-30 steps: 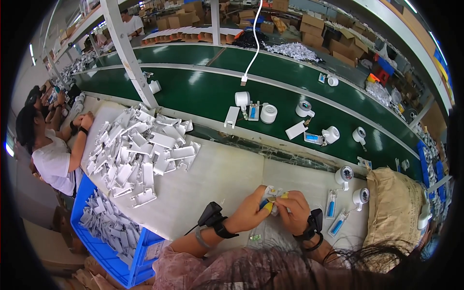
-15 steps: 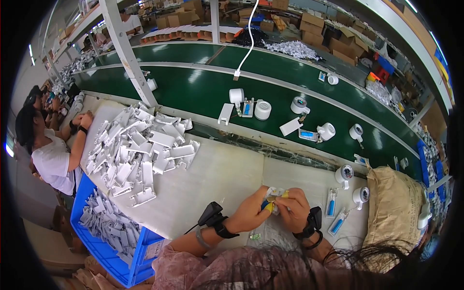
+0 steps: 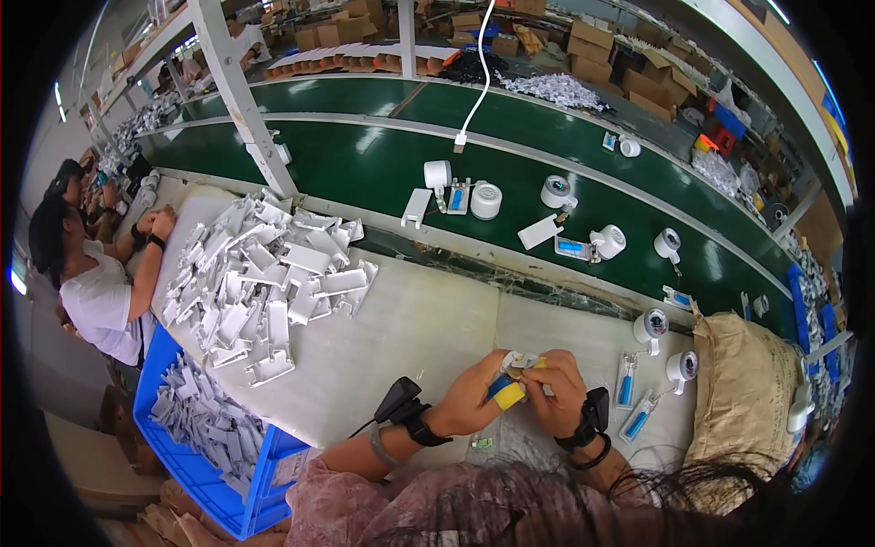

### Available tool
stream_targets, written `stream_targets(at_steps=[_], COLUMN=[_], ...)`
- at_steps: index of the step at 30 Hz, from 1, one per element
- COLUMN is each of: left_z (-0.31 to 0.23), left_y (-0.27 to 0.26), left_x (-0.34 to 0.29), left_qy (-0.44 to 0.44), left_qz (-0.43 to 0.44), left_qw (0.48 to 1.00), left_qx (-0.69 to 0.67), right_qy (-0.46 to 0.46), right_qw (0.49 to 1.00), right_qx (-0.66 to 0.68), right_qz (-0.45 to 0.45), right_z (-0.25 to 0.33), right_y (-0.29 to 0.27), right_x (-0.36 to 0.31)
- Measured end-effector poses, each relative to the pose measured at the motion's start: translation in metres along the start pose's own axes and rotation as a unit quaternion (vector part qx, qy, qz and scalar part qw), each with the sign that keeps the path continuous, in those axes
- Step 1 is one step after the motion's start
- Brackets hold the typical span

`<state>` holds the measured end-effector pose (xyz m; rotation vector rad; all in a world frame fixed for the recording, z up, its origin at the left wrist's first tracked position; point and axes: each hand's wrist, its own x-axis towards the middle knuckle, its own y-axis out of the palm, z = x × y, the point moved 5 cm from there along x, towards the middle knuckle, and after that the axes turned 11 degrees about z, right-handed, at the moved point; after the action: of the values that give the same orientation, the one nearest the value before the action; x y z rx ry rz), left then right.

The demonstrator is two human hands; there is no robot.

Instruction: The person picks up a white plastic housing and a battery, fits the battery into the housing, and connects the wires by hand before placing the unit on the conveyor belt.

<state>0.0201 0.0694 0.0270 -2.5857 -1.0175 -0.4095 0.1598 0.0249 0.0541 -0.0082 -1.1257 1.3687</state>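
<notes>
Low over the bench in front of me, both hands meet on a small white plastic part (image 3: 521, 359). A blue and yellow piece (image 3: 508, 394) shows beside it, below my left thumb; its kind is not clear. My left hand (image 3: 471, 398) is closed around these pieces. My right hand (image 3: 558, 397) pinches at the same part from the right, with another patch of yellow near its fingertips. The fingers partly cover what they hold. Just below them, a small green circuit board (image 3: 482, 444) lies on the bench.
White plastic shells are heaped (image 3: 264, 273) at left, above a blue bin (image 3: 205, 483) of similar parts. Round white units (image 3: 651, 325) and blue-cored modules (image 3: 625, 381) lie right, beside a brown sack (image 3: 743, 392). Ahead runs a green conveyor (image 3: 365, 169); a white cable (image 3: 471, 109) hangs over it.
The blue and yellow piece has turned, and more of its yellow face shows below my left thumb. Items on the conveyor have shifted slightly left. Both hands stay nearly in place.
</notes>
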Motion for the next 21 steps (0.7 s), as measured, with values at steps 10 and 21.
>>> stream_targets(at_steps=[10,21], left_z=[0.0061,0.008], left_y=[-0.0002,0.0011], left_x=[-0.0046,-0.0044], left_qy=[-0.119,-0.076], left_qz=[0.035,0.008], left_qw=[0.992,0.997], left_qx=[-0.011,0.024], right_qy=[-0.013,-0.007], right_qw=[1.0,1.0], right_qx=[-0.021,-0.012], right_qz=[0.009,0.026], right_z=[0.0029,-0.0034], right_y=[-0.0016,0.0003], right_x=[0.004,0.0001])
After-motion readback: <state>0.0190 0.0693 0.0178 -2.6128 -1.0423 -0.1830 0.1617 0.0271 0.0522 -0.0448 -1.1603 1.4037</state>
